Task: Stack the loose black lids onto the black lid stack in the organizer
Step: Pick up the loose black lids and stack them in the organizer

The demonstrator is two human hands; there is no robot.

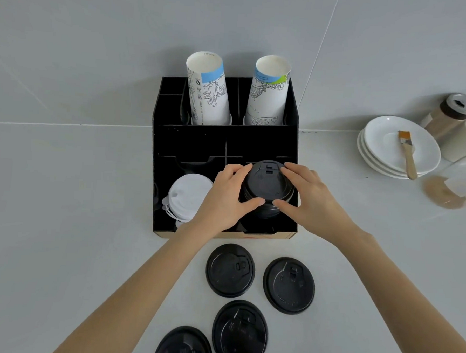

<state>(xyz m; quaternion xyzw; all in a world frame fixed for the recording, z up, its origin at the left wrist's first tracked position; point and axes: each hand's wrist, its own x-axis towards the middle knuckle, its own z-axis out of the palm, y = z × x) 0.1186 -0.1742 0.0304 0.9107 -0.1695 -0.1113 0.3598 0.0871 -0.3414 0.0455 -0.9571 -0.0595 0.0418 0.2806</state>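
Black plastic is what both hands are busy with. The black lid stack (pixel 267 190) sits in the front right slot of the black organizer (pixel 223 140), at about 12 o'clock from the person. The left hand (pixel 229 196) holds the stack from its 9 o'clock side and the right hand (pixel 310 195) holds it from its 3 o'clock side. Each grip is pinching the stack, with fingers on the far rim and a thumb on the near rim.

The white lids (pixel 189 197) lean in the next slot, at 9 o'clock from the black stack. Two tall paper cup stacks (pixel 208 90) stand in the back slots.

Four loose black lids (pixel 230 270) lie flat on the grey counter (pixel 64 181), in front of the organizer at about 6 o'clock. None of them touch each other. So most of the job is not done yet.

It looks like the hands are pressing the top lid down so it sits snug. To do this well, push softly and evenly on both sides so the lid does not tip. Keep the stack straight up in its slot. Then pick up one loose lid at a time, top side up, and set it right over the middle. A crooked lid could make the pile lean.

At 2 o'clock there are white plates (pixel 384 146) with a small brush (pixel 407 153) on top, well apart from the work.
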